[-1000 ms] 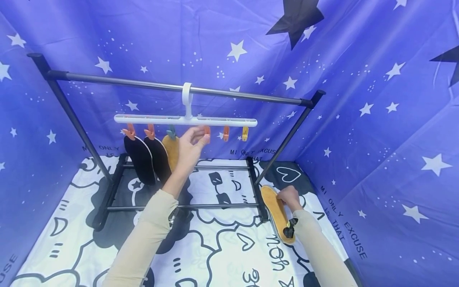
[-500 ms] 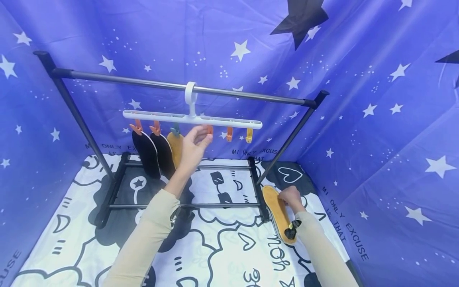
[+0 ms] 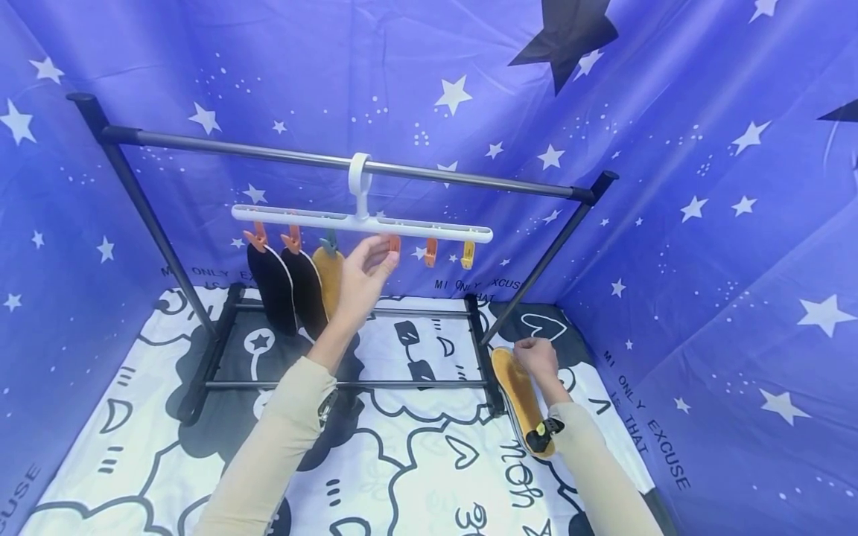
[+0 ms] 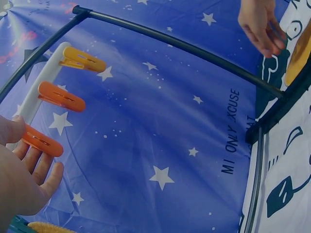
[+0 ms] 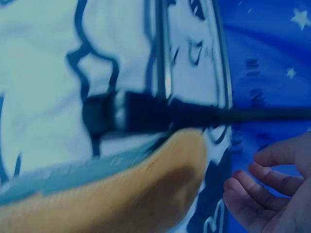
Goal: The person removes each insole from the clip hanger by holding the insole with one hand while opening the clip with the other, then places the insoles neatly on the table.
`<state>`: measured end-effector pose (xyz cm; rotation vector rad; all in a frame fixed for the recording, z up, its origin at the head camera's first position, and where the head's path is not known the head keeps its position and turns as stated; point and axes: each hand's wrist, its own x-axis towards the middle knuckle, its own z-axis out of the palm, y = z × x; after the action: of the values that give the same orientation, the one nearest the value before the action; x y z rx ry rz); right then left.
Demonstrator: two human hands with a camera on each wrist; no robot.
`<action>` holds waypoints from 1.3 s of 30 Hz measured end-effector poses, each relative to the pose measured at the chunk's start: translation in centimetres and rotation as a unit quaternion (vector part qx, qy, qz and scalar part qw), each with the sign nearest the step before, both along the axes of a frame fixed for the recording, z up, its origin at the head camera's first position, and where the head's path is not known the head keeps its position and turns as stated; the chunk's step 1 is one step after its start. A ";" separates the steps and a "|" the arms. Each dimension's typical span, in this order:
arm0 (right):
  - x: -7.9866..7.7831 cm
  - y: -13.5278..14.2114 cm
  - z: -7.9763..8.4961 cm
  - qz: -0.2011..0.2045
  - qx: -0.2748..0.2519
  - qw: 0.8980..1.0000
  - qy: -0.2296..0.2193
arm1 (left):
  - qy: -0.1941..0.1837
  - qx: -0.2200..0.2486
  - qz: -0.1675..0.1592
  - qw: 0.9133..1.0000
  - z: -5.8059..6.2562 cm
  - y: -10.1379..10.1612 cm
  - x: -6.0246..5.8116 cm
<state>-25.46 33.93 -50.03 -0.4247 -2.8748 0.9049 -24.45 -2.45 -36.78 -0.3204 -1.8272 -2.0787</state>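
Observation:
In the head view, my left hand [image 3: 365,279] pinches an orange clothespin [image 3: 394,245] under the white clip hanger [image 3: 415,227]. The left wrist view shows the thumb and fingers at that clothespin [image 4: 43,141]. Two black insoles [image 3: 271,286] and a tan insole [image 3: 328,275] hang from the clips to the left. On the right, a tan insole [image 3: 519,394] lies by the rack's foot, a greyish layer [image 5: 97,170] showing beneath it. My right hand [image 3: 538,359] is just above its far end, fingers loosely bent with nothing in them, beside the insole in the right wrist view.
The hanger hooks over the top bar [image 3: 456,176] of a dark metal rack. Another orange clothespin [image 3: 431,253] and a yellow one [image 3: 468,254] hang to the right, holding nothing. A patterned white-and-black cloth [image 3: 402,469] lies underneath; a blue star curtain [image 3: 704,268] surrounds the rack.
My right hand has come off the edge of the lying insole and risen slightly. The left hand keeps its hold on the orange clothespin. The view has shifted slightly.

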 end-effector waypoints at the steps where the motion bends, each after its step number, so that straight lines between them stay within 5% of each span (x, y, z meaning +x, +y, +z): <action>1: 0.0 -0.5 0.2 0.003 -0.005 1.000 0.010 | 0.002 0.005 -0.002 1.000 0.0 0.0 0.0; 6: -0.1 -3.1 1.7 0.019 -0.077 0.996 0.049 | 0.014 0.025 0.005 1.000 -0.1 -0.2 0.5; 9: -0.1 -4.6 2.7 0.035 -0.119 0.990 0.062 | 0.020 0.033 0.037 0.999 -0.2 -0.5 0.9; 13: -0.2 -6.7 4.0 0.054 -0.167 0.981 0.084 | 0.038 0.053 0.117 0.991 -0.1 -1.1 1.5; 19: -0.3 -9.7 5.4 0.078 -0.252 0.958 0.115 | 0.062 0.073 0.263 0.960 0.2 -2.6 2.2; 22: -0.4 -11.1 5.9 0.093 -0.274 0.949 0.128 | 0.055 0.064 0.299 0.950 0.2 -3.6 2.2; 27: -0.7 -13.3 6.5 0.132 -0.294 0.935 0.145 | 0.025 0.015 0.288 0.957 0.3 -4.9 2.1; 33: -0.5 -16.3 7.3 0.177 -0.329 0.915 0.152 | -0.011 -0.037 0.221 0.975 0.3 -6.0 1.7; 39: -0.4 -18.4 7.9 0.205 -0.329 0.910 0.146 | -0.017 -0.061 0.195 0.979 0.0 -6.2 1.2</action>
<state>-25.88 15.48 -42.12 0.2811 -2.3475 1.8319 -23.29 -8.70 -36.79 0.0459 -1.8643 -1.7183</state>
